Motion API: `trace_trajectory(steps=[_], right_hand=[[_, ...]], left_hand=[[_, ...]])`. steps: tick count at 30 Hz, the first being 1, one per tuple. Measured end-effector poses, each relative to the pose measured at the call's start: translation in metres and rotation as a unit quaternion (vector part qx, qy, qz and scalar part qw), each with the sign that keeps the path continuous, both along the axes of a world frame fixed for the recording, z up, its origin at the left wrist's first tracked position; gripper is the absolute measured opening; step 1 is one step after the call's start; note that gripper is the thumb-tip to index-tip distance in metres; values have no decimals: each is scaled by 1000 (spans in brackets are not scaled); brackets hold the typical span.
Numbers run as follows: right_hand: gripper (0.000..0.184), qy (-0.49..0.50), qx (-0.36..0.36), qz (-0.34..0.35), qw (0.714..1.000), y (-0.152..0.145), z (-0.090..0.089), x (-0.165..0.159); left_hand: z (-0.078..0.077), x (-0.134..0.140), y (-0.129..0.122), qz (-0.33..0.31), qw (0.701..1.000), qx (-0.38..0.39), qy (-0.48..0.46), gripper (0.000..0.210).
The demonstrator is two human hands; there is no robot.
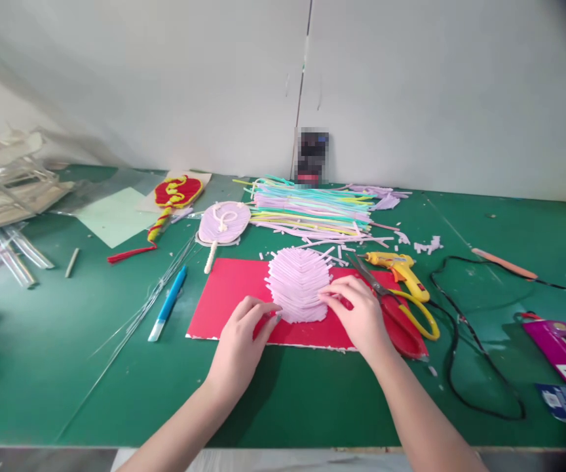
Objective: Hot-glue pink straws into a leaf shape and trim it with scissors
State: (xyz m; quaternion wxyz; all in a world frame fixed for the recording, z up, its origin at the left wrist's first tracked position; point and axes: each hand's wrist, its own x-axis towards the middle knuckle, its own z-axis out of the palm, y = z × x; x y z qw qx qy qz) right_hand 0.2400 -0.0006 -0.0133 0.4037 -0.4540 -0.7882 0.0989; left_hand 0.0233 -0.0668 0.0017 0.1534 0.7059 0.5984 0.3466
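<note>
A lilac oval panel (299, 283) of pipe cleaners, laid in a slanting herringbone pattern with uneven ends, lies on a red board (236, 288). At its lower left edge, my left hand (246, 334) pinches with thumb and forefinger. My right hand (356, 311) pinches the right edge, a little higher up. Whether a single loose strip is between the fingertips is too small to tell. Scissors (405, 321) with red and yellow handles lie right beside my right hand, partly over the board. A yellow glue gun (403, 270) rests just behind them.
Behind the board lie a bundle of coloured pipe cleaners (312, 206) and a finished-looking lilac fan (224, 224). Left are a red-and-yellow fan (177, 196), a blue pen (169, 305) and thin wires (138, 321). A black cable (452, 367) loops near a purple power strip (558, 347) at right.
</note>
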Motion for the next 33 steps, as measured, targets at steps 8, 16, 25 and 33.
trace_trajectory(steps=[8,16,25,33], right_hand=[[3,-61,-17,44,997,-5,-2,-9],[5,-79,-14,46,996,-4,-3,-11],[11,-83,-35,70,993,-6,-4,-15],[11,-71,-54,77,993,-6,-3,-15]], left_hand=[[14,-3,49,-202,964,34,172,17],[10,0,77,-306,944,1,119,17],[-2,-5,81,-318,947,14,53,19],[-3,-6,78,-325,943,20,66,17]])
